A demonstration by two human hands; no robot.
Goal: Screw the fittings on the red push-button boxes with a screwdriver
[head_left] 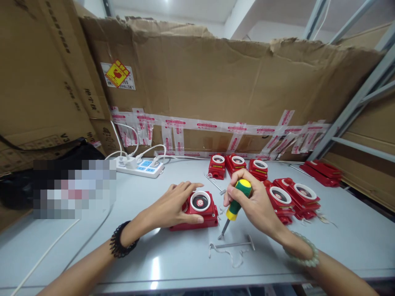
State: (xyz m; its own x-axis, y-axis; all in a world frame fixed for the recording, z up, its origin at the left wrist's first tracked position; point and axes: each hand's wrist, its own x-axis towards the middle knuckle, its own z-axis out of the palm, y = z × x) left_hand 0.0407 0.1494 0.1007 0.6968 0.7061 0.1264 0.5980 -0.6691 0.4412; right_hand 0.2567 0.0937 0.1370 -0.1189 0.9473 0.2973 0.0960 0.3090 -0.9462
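Observation:
My left hand [180,207] rests on a red box-shaped unit [197,223], its thumb along the front and its fingers over the top and back. A white ring around a dark round window tops this unit. In my right hand [257,205] is a screwdriver [237,203] with a green and yellow handle. Its tip points down just right of the red unit, close to the tabletop; whether it touches cannot be told. In front of it lies a T-shaped metal rod [233,245] with a thin pale cord.
Several more red units [237,165] stand at the back and right, with another metal rod [216,183] among them. A white power strip [140,166] with plugged-in cables sits back left. Tall cardboard [200,82] walls the rear; a metal shelf frame [348,102] rises at right.

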